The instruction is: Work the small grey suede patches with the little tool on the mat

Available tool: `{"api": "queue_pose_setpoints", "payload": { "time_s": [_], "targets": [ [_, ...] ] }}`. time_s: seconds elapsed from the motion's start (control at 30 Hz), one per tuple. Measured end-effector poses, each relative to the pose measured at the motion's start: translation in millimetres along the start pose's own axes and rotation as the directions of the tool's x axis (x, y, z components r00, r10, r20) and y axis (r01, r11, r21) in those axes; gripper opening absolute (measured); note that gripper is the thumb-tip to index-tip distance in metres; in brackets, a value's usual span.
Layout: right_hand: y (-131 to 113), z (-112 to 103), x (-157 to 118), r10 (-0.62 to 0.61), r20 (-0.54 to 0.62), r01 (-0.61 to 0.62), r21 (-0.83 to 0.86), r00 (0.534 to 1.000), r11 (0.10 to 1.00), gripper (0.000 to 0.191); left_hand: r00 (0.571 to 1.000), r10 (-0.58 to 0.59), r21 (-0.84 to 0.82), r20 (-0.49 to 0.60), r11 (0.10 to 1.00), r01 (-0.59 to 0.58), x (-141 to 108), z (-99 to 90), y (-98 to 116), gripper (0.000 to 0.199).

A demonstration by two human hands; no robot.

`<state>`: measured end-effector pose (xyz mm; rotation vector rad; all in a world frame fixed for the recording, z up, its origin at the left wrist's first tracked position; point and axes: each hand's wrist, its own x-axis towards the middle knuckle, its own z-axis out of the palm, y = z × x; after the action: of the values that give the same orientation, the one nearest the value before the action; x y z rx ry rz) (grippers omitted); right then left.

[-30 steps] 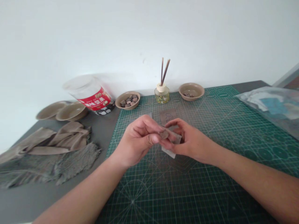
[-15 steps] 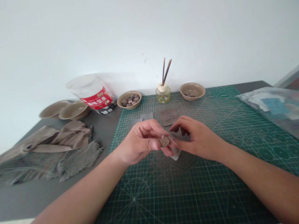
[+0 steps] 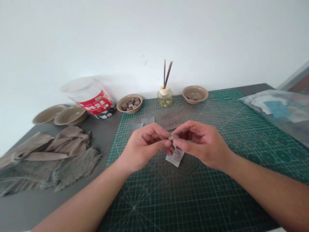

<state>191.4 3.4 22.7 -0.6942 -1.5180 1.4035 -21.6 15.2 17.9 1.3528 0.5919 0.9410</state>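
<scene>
A small brownish stone-like piece [image 3: 174,137] is pinched between the fingertips of both hands above the green cutting mat [image 3: 154,199]. My left hand [image 3: 147,145] grips it from the left with thumb and fingers. From the other side, my right hand [image 3: 201,141] closes thumb and forefinger on the same piece. Below the fingers lies a pale, worn sheet of sandpaper [image 3: 175,158], partly hidden by them. A brown sandpaper square [image 3: 171,120] with a dark handwritten mark lies just beyond. Two grey sheets [image 3: 147,120] rest left of it, one partly behind my left hand.
A bowl of small stone-like pieces [image 3: 129,108] and a bowl with a few pieces [image 3: 195,98] flank a reed diffuser [image 3: 165,97]. To the left are a plastic tub [image 3: 93,103], two nested bowls [image 3: 70,120] and crumpled cloth [image 3: 55,161]. A clear plastic bag [image 3: 277,106] lies right.
My right hand has come up from the sandpaper to the piece in my left hand, and now both hold it. The pale sheet shows more. The view has shifted slightly.
</scene>
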Motion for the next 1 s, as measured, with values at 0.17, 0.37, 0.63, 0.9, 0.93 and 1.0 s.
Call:
{"api": "queue_pose_setpoints", "payload": {
  "time_s": [0.17, 0.37, 0.63, 0.9, 0.93, 1.0],
  "targets": [
    [-2, 1, 2, 0.152, -0.009, -0.149, 0.132, 0.988, 0.98, 0.012, 1.0, 0.015, 0.175, 0.0, 0.984, -0.015, -1, -0.8, 3, 0.006],
    [-2, -17, 6, 0.095, -0.021, -0.097, -0.148, 0.995, 0.984, 0.015, 0.997, 0.027, 0.75, 0.066, 0.658, -0.067, 7, -7.1, 3, 0.016],
    [13, -34, -22, 0.062, 0.034, -0.025, -0.65, 0.998, 0.76, 0.016, 0.948, -0.148, 0.925, 0.282, 0.306, -0.227, 10, -9.7, -6, 0.029],
    [25, -15, -21, -0.02, 0.249, 0.218, -0.804, 0.968, 0.553, 0.007, 0.949, -0.182, 0.944, 0.256, 0.257, -0.205, 6, -6.2, -5, 0.038],
    [25, -16, -22, -0.034, 0.256, 0.234, -0.81, 0.966, 0.538, 0.006, 0.95, -0.185, 0.946, 0.25, 0.255, -0.2, 6, -6.4, -5, 0.041],
    [27, -18, -23, -0.051, 0.259, 0.247, -0.818, 0.965, 0.519, 0.006, 0.953, -0.189, 0.95, 0.238, 0.25, -0.187, 7, -6.7, -5, 0.044]
  ]
}}
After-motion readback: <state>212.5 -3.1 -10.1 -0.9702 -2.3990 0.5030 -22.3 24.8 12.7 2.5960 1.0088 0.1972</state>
